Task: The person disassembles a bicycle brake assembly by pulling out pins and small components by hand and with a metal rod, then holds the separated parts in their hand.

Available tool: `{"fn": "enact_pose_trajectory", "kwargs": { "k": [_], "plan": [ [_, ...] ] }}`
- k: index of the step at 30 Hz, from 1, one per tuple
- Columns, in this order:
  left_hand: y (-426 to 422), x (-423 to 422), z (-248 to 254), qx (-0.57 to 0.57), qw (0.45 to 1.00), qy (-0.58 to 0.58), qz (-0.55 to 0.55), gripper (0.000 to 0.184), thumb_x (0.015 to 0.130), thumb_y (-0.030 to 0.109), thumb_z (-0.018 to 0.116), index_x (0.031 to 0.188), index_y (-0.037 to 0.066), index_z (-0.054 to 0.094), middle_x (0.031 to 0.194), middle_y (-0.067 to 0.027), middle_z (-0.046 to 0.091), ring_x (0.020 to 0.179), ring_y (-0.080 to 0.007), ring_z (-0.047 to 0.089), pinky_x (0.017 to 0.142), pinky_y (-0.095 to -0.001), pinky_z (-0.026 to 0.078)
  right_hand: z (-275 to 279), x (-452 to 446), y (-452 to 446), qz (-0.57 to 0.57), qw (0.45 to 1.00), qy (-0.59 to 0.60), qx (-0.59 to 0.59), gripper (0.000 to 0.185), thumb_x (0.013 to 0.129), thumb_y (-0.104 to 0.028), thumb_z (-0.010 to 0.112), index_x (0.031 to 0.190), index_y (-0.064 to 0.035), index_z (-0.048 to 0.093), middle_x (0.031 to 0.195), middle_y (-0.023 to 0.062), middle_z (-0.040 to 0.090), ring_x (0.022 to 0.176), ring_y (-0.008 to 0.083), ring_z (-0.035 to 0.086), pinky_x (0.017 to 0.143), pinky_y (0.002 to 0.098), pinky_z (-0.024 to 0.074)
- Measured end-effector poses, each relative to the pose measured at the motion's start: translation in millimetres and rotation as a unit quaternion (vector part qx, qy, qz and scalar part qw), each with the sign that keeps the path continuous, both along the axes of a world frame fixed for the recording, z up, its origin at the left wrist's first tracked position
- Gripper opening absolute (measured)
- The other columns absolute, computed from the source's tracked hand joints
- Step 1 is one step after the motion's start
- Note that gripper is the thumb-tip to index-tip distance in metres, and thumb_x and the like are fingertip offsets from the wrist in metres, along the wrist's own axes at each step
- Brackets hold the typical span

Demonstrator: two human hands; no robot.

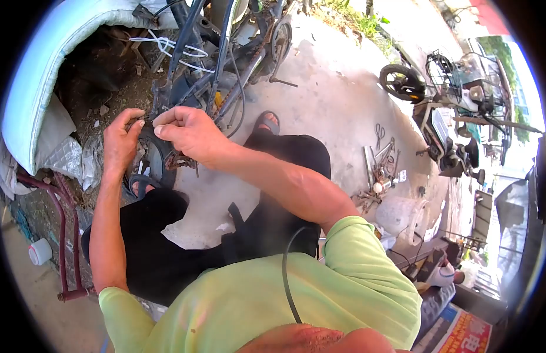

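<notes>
My left hand [121,140] is raised, its thumb and forefinger pinched together. Close beside it on the right is my right hand [189,130], also in a pinch and with the fingers curled. Whatever lies between the fingertips is too small to make out. Below the hands is a dark tyre [162,154], partly hidden, with a rusty sprocket and chain [180,160] near it. Just beyond them stands an old bicycle frame [180,50] with a crank and chainring [280,42]. A white cord [167,42] is looped around the frame tubes.
Hand tools [381,167] lie in a pile on the concrete at the right, near a whitish bucket [401,213]. An electric scooter [440,138] is parked beyond. A padded light-blue cover [34,88] and red metal tubes [62,235] are at the left.
</notes>
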State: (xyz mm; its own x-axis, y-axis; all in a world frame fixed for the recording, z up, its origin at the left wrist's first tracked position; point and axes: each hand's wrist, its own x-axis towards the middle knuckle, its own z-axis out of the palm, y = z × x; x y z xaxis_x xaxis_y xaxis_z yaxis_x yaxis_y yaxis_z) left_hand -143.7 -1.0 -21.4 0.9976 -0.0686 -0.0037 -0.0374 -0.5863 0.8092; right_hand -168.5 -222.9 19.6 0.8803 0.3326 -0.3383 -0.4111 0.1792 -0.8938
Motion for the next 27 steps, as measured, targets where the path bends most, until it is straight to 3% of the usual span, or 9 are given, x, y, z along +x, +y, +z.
{"fn": "enact_pose_trajectory", "kwargs": {
  "k": [3, 5, 7, 9, 13, 19, 23, 27],
  "plan": [
    [2.0, 2.3, -5.4, 0.003, 1.000, -0.001, -0.015, 0.020, 0.095, 0.002, 0.063, 0.114, 0.001, 0.068, 0.100, -0.0055, 0.072, 0.090, -0.0117, 0.065, 0.083, -0.0277, 0.051, -16.9, 16.8, 15.5, -0.025, 0.997, -0.074, -0.019, 0.028, 0.083, -0.017, 0.074, 0.101, 0.0040, 0.071, 0.093, 0.0144, 0.072, 0.084, 0.0194, 0.068, 0.075, 0.0342, 0.0538],
    [2.6, 2.6, -6.7, 0.037, 0.998, -0.042, -0.026, 0.023, 0.093, -0.002, 0.062, 0.116, 0.002, 0.068, 0.099, -0.0074, 0.073, 0.092, -0.0127, 0.066, 0.084, -0.0287, 0.052, -12.2, 28.9, 19.2, -0.004, 0.978, -0.147, -0.146, 0.029, 0.078, -0.019, 0.074, 0.096, 0.0030, 0.073, 0.093, 0.0210, 0.074, 0.088, 0.0295, 0.072, 0.079, 0.0396, 0.0557],
    [0.1, 2.1, -5.9, 0.032, 0.999, -0.034, -0.014, 0.023, 0.095, -0.002, 0.060, 0.116, 0.001, 0.067, 0.101, -0.0081, 0.073, 0.095, -0.0132, 0.066, 0.086, -0.0288, 0.052, -33.6, 45.6, 32.2, 0.038, 0.942, -0.215, -0.256, 0.036, 0.078, -0.022, 0.076, 0.106, 0.0005, 0.072, 0.102, 0.0224, 0.072, 0.098, 0.0354, 0.070, 0.085, 0.0409, 0.0558],
    [1.3, 3.7, -7.1, 0.030, 0.999, -0.028, -0.028, 0.022, 0.095, -0.003, 0.060, 0.116, -0.001, 0.067, 0.103, -0.0086, 0.072, 0.097, -0.0136, 0.065, 0.088, -0.0289, 0.052, -30.1, 50.6, 36.7, 0.061, 0.931, -0.158, -0.322, 0.032, 0.079, -0.021, 0.076, 0.104, -0.0013, 0.073, 0.103, 0.0224, 0.072, 0.101, 0.0389, 0.069, 0.087, 0.0433, 0.0560],
    [8.9, 7.5, -16.1, -0.016, 0.999, -0.025, -0.045, 0.022, 0.096, -0.004, 0.058, 0.116, -0.003, 0.065, 0.107, -0.0093, 0.070, 0.099, -0.0144, 0.064, 0.089, -0.0286, 0.052, -34.6, 54.6, 47.1, 0.123, 0.879, -0.221, -0.405, 0.031, 0.079, -0.026, 0.077, 0.100, -0.0043, 0.075, 0.098, 0.0186, 0.074, 0.098, 0.0345, 0.072, 0.085, 0.0439, 0.0575],
    [10.7, 6.9, -17.8, 0.015, 0.999, -0.030, -0.040, 0.021, 0.096, -0.004, 0.060, 0.116, -0.003, 0.065, 0.107, -0.0088, 0.070, 0.098, -0.0142, 0.064, 0.089, -0.0281, 0.051, -46.6, 55.7, 52.9, 0.125, 0.837, -0.283, -0.450, 0.028, 0.077, -0.028, 0.076, 0.098, -0.0094, 0.077, 0.097, 0.0148, 0.075, 0.095, 0.0317, 0.074, 0.081, 0.0444, 0.0583],
    [8.4, 6.1, -17.1, 0.017, 0.999, -0.031, -0.035, 0.019, 0.097, -0.003, 0.059, 0.115, -0.003, 0.066, 0.105, -0.0074, 0.070, 0.096, -0.0133, 0.064, 0.088, -0.0272, 0.051, -44.7, 56.6, 49.2, 0.130, 0.838, -0.280, -0.450, 0.026, 0.076, -0.026, 0.075, 0.097, -0.0103, 0.078, 0.094, 0.0140, 0.076, 0.093, 0.0315, 0.074, 0.080, 0.0442, 0.0584],
    [5.0, 4.8, -21.5, -0.096, 0.995, 0.002, 0.011, 0.017, 0.099, 0.000, 0.060, 0.114, -0.002, 0.067, 0.101, -0.0056, 0.069, 0.093, -0.0113, 0.063, 0.085, -0.0258, 0.051, -44.1, 56.5, 47.8, 0.132, 0.846, -0.272, -0.440, 0.025, 0.076, -0.024, 0.074, 0.097, -0.0110, 0.078, 0.094, 0.0135, 0.076, 0.092, 0.0313, 0.074, 0.079, 0.0441, 0.0584]
  ]
}}
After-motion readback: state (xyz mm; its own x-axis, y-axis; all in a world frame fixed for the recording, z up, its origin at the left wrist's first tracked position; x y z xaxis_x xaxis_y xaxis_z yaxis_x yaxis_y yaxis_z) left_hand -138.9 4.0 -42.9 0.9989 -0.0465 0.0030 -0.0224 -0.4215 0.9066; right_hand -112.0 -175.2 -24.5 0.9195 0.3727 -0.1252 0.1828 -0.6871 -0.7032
